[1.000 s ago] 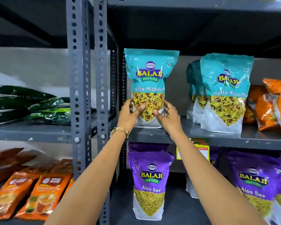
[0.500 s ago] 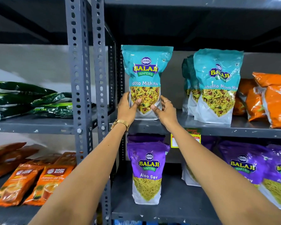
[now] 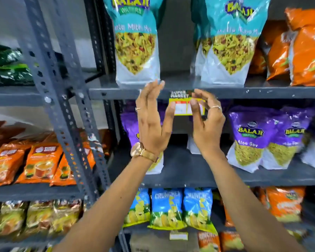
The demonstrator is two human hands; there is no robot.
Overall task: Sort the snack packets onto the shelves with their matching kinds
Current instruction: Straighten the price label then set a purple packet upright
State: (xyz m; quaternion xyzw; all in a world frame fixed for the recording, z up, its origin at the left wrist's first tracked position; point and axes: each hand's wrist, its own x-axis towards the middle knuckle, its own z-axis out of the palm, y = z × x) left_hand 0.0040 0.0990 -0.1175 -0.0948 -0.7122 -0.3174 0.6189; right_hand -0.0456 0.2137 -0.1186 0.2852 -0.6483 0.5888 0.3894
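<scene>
A teal Khatta Mitha Mix packet (image 3: 135, 42) stands upright at the left end of the grey metal shelf (image 3: 244, 92). Two matching teal packets (image 3: 231, 42) stand further right on the same shelf. My left hand (image 3: 153, 120), with a gold watch on the wrist, is just below the packet, palm turned inward, fingers apart, fingertips near the shelf edge. My right hand (image 3: 206, 122) is beside it, fingers curled loosely, holding nothing. Both hands are in front of a yellow price label (image 3: 182, 104) on the shelf edge.
Orange packets (image 3: 302, 50) sit at the right of the same shelf. Purple Aloo Sev packets (image 3: 253, 139) fill the shelf below, blue Crunchex packets (image 3: 168, 208) the one under that. A perforated grey upright (image 3: 62, 110) divides off the left rack with orange tea packets (image 3: 38, 164).
Both hands have let go of the teal packet and dropped below the shelf edge. The packet stays standing on the shelf. The camera has tilted down.
</scene>
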